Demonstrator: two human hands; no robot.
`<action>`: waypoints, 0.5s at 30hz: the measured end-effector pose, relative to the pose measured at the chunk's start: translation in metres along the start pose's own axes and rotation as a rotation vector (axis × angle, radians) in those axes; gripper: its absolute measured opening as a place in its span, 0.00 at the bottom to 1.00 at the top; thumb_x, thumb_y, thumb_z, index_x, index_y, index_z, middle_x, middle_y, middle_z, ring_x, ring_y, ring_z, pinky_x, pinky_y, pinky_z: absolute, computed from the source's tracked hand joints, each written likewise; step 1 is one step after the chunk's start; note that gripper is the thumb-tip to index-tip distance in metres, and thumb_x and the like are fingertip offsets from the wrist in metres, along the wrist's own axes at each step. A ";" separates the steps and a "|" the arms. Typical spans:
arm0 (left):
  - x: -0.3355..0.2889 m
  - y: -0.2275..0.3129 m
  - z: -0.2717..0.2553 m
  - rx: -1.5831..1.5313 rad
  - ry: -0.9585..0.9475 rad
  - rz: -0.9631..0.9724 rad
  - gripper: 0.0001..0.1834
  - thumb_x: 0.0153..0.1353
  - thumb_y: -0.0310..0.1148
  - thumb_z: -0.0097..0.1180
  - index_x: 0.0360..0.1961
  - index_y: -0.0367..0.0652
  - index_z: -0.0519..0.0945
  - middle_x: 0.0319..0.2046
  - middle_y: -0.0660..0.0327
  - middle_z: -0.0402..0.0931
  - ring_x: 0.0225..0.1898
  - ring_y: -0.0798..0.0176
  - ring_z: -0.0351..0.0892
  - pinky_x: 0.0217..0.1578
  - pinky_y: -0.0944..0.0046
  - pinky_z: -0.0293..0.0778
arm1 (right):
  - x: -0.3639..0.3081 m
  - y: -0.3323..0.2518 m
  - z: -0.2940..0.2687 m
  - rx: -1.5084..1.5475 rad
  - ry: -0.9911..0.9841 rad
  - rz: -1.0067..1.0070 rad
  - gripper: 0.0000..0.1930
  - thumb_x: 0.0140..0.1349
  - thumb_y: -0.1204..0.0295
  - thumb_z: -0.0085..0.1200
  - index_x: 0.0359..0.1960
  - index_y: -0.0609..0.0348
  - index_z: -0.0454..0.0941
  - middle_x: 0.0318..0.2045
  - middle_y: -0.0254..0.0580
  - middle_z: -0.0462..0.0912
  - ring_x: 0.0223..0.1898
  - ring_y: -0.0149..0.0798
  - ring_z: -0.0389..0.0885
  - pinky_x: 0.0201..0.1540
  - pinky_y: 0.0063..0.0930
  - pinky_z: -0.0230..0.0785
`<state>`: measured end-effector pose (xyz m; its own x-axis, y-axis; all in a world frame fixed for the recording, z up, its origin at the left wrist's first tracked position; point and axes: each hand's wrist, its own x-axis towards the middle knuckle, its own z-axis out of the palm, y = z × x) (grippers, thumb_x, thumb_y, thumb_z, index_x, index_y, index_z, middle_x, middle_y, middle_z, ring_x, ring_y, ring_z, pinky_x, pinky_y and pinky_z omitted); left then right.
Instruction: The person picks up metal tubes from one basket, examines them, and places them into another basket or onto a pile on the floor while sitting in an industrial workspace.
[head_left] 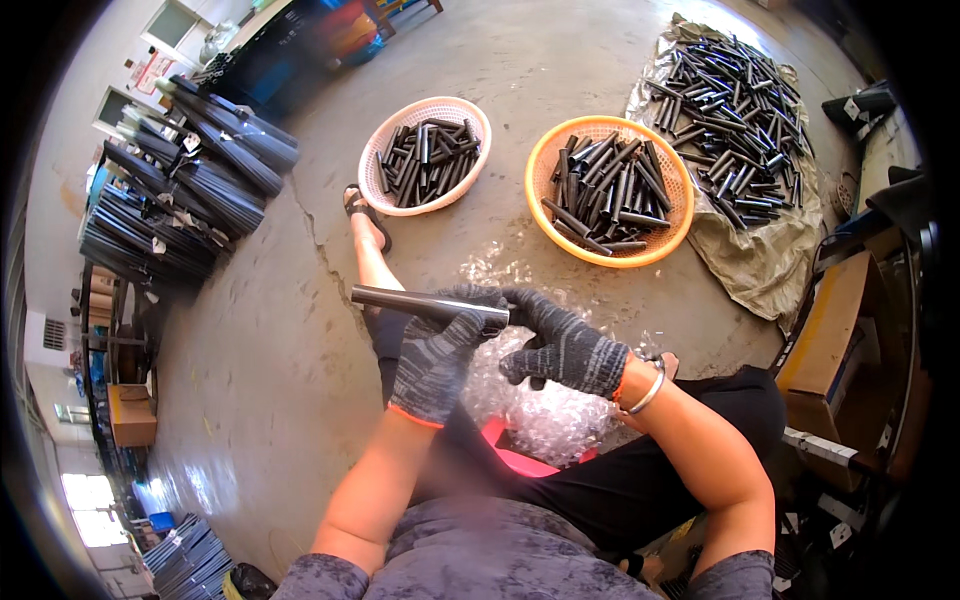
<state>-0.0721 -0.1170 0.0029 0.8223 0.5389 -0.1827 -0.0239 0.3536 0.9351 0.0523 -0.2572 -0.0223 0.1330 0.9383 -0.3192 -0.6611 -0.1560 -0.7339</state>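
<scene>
A dark, shiny tube (425,303) lies almost level across my left hand (440,345), whose gloved fingers are closed around it. Its right end shows a pale rim. Close by that end is my right hand (570,345), also in a grey knit glove, its thumb and forefinger apart. The forefinger reaches the tube's end; whether it touches cannot be made out. Below both hands, between my legs, a heap of small clear plastic pieces (545,415) fills a pink container (525,464).
Ahead stand a pink basket (481,165) and an orange basket (683,215), both holding dark tubes. More tubes (735,120) cover a sheet (765,270) at right. Bundled long tubes (190,180) stand at left. A cardboard box (825,330) is at right. Clear bits litter the floor.
</scene>
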 end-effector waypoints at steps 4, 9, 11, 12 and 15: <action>0.007 0.003 -0.011 0.070 0.010 0.096 0.17 0.56 0.35 0.59 0.42 0.34 0.76 0.35 0.56 0.78 0.35 0.62 0.77 0.40 0.65 0.73 | -0.007 0.000 -0.008 -0.190 0.065 -0.059 0.08 0.63 0.69 0.50 0.39 0.60 0.75 0.25 0.33 0.76 0.20 0.24 0.66 0.22 0.17 0.61; 0.012 -0.004 -0.029 -0.201 0.105 0.039 0.15 0.57 0.35 0.58 0.42 0.37 0.75 0.37 0.57 0.78 0.37 0.62 0.77 0.40 0.62 0.73 | -0.010 0.026 -0.054 -1.166 0.269 -0.535 0.10 0.60 0.66 0.52 0.37 0.59 0.78 0.32 0.47 0.82 0.29 0.42 0.80 0.31 0.34 0.71; 0.013 0.001 -0.033 -0.227 0.094 0.025 0.15 0.58 0.36 0.57 0.42 0.39 0.75 0.38 0.57 0.77 0.39 0.61 0.76 0.41 0.60 0.73 | -0.014 0.020 -0.053 -1.459 0.228 -0.050 0.13 0.56 0.62 0.53 0.36 0.57 0.79 0.37 0.51 0.81 0.40 0.51 0.80 0.41 0.41 0.71; 0.013 0.002 -0.033 -0.231 0.094 0.019 0.14 0.58 0.36 0.57 0.42 0.39 0.75 0.38 0.57 0.77 0.39 0.61 0.76 0.41 0.60 0.73 | -0.014 0.018 -0.052 -1.637 0.124 0.175 0.13 0.56 0.61 0.53 0.37 0.57 0.79 0.37 0.51 0.81 0.41 0.51 0.79 0.42 0.41 0.71; 0.012 0.003 -0.035 -0.231 0.097 0.030 0.13 0.57 0.36 0.57 0.40 0.39 0.76 0.37 0.57 0.77 0.39 0.59 0.77 0.40 0.60 0.73 | -0.024 0.005 -0.035 -1.775 -0.040 0.325 0.16 0.54 0.61 0.55 0.42 0.54 0.75 0.38 0.50 0.79 0.43 0.50 0.78 0.43 0.42 0.71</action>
<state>-0.0825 -0.0828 -0.0070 0.7613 0.6184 -0.1948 -0.1857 0.4958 0.8483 0.0718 -0.2913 -0.0388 0.1395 0.8079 -0.5726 0.8433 -0.4001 -0.3589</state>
